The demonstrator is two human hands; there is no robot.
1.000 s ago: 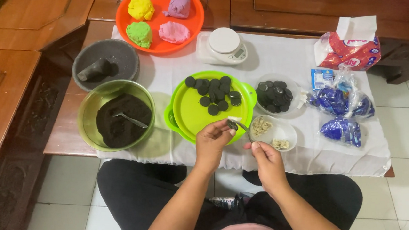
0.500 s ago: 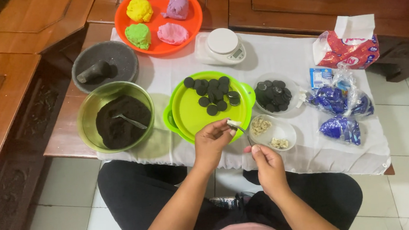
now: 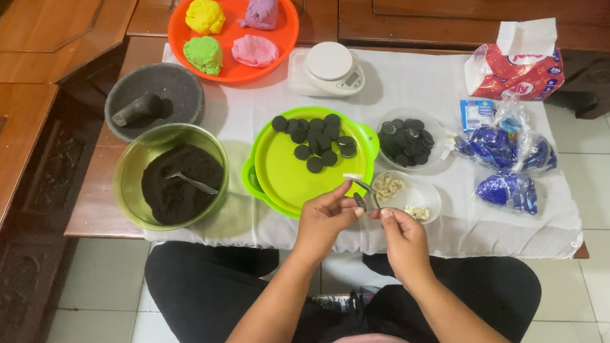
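- My left hand [image 3: 321, 219] pinches a dark cookie half [image 3: 359, 201]; my right hand [image 3: 402, 238] grips a small knife [image 3: 361, 184] carrying white cream.
- I judge the cream could drop short of the clear bowl [image 3: 423, 193] just beyond my fingertips.
- Squeezing harder might crack the cookie.

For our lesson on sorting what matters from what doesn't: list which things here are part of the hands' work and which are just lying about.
In use:
left hand pinching a dark cookie half
right hand holding a small scraper with white cream
green plate of scraped halves
clear bowl of cream
bowl of whole cookies

Lying about:
orange plate of coloured dough
kitchen scale
stone mortar
tissue pack
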